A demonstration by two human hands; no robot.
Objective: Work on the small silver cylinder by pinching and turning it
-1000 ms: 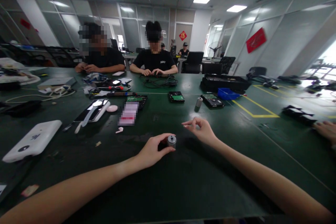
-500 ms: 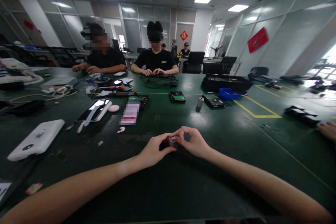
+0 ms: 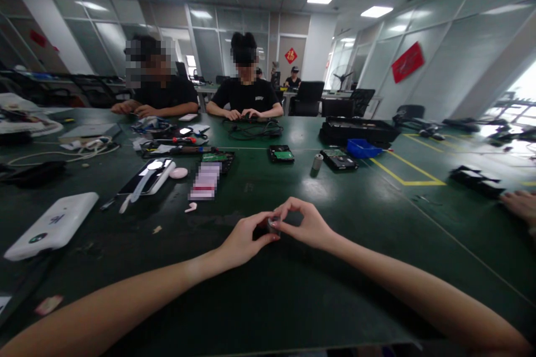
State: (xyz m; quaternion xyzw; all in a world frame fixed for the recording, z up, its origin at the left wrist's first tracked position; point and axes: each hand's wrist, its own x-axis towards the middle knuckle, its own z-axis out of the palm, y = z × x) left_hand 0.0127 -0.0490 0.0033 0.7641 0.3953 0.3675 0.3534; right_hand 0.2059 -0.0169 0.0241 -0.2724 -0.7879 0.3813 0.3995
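Observation:
A small grey metal cylinder is between my hands over the near middle of the green table. My left hand curls round its side with thumb and fingers. From the right, my right hand pinches at the cylinder's top, thumb and forefinger bent into a ring. The fingers cover much of the cylinder, so its details are hidden. Another silvery cylinder stands upright farther back, beside a hard drive. A second drive with a green circuit board lies to its left.
On the left lie a white case, a phone, a white earbud, a pink round case and several tools. A blue bin and black tray stand back right. Two people sit opposite; another person's hand rests at right.
The view has shifted slightly, so the table items appear a little farther left. My right thumb and forefinger have moved slightly at the cylinder's top; my left hand keeps its hold.

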